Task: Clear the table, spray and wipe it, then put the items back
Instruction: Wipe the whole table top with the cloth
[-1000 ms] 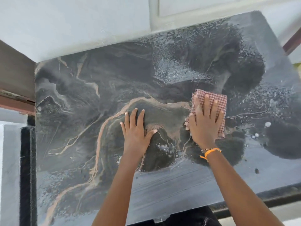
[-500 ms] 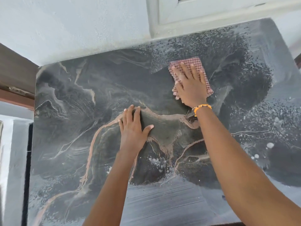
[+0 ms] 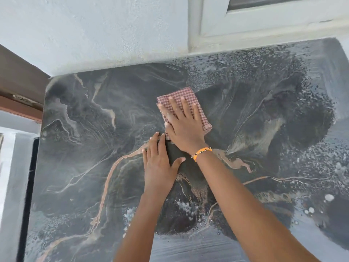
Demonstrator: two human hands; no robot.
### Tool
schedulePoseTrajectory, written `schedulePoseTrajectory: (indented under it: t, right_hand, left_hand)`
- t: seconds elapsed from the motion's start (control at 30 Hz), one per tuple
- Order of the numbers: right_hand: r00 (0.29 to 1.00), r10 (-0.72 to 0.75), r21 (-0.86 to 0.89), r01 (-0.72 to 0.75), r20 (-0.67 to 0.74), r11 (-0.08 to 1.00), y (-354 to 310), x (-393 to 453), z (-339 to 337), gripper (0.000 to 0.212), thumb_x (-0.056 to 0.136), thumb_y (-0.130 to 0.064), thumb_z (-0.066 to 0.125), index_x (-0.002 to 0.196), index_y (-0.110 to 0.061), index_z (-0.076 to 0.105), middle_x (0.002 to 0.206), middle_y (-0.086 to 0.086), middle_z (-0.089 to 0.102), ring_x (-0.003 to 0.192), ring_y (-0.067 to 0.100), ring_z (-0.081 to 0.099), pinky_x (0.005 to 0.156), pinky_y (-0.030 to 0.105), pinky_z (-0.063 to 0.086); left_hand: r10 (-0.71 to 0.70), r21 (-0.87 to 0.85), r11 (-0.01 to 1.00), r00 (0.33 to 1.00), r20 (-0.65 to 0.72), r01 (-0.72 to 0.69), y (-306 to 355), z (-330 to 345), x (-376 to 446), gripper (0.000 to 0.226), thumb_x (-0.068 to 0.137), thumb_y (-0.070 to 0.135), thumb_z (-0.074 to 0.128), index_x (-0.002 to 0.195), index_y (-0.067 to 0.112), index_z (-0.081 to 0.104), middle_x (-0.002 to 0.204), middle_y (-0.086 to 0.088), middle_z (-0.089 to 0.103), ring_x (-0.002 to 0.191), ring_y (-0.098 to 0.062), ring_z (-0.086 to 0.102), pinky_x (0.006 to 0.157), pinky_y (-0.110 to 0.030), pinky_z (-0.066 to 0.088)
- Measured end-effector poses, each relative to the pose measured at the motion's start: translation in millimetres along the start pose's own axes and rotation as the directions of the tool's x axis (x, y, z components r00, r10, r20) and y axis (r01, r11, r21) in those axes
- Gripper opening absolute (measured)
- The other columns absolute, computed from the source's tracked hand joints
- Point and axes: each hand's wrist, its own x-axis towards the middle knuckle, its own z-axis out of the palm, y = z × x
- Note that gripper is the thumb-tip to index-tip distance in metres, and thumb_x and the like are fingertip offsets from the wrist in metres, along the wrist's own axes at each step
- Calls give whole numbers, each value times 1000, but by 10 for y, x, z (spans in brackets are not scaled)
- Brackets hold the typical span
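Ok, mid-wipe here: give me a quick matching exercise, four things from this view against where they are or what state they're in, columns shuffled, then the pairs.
Column one:
1. checked cloth
2. left hand
3. right hand
4. orange bracelet

Column two:
A. flat on bare table, holding nothing
B. round the right wrist
C. spread on the table's middle, under a palm
D. pressing down on the cloth, fingers straight

Pairs: 1-C, 2-A, 3-D, 4-B
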Motion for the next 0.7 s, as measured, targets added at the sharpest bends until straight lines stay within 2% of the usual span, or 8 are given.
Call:
schedulePoseTrajectory:
  t: [0.07,0.17,0.27,0.37,0.5,0.57,0.63,0.7]
  right_hand:
    - [997,-73,-23,73,26,997,64,375,-62,53,95,-37,31,146,-39,16,158,-4,17,146,28,13,117,52,7]
    - [1000,-18,-26,19,8,999,454,735,-196,51,96,-36,29,146,-40,16,158,-6,15,146,25,10,118,49,4]
    - [982,178,34,-177,-54,984,1008,790,-351,52,96,-34,29,146,-40,15,159,-6,11,147,25,7,118,48,1]
    - [901,418,104,-408,-113,907,1392,558,-440,53,96,-33,30,147,-36,17,159,-3,11,146,28,6,118,50,2]
    - [771,614,134,-599,-170,790,1054,252,-293,56,96,-32,30,149,-28,11,159,6,8,145,37,4,115,56,0]
    - [820,551,136,-534,-157,834,665,277,-190,58,96,-32,29,149,-28,7,160,5,4,145,37,-1,114,56,-3]
    - [920,370,101,-359,-127,928,257,437,-91,59,95,-33,28,149,-29,5,160,0,1,146,36,-3,114,56,-4]
    - [983,156,43,-153,-91,987,-82,695,-33,58,96,-34,30,149,-31,7,160,-2,5,145,36,2,114,58,-1]
  left_hand:
    - [-7,-2,1000,999,-31,7,20,-13,53,78,85,49,53,145,13,20,155,-5,15,144,-22,9,117,-42,3]
    - [2,17,1000,1000,-6,-2,22,-48,186,78,84,49,54,146,17,17,157,-1,10,145,-19,-1,116,-41,-1]
    - [-12,28,1000,998,68,10,20,-73,270,82,83,48,57,147,20,14,158,3,4,145,-17,-4,117,-43,3]
    - [-24,22,1000,997,79,22,22,-67,286,85,81,48,60,147,21,14,158,3,4,145,-17,-3,117,-42,4]
    - [-27,-1,1000,998,60,27,18,-47,289,85,80,46,62,146,20,16,158,3,6,145,-18,-2,117,-43,2]
    - [-25,-2,1000,998,58,25,22,-46,296,85,79,46,63,146,20,17,157,2,7,145,-18,-1,117,-43,3]
    - [-24,-2,1000,998,64,25,28,-51,298,85,79,45,63,146,18,18,157,2,8,145,-19,0,116,-44,4]
    - [-25,-12,1000,998,65,25,29,-61,298,85,78,42,65,146,17,20,157,1,10,145,-20,2,117,-46,6]
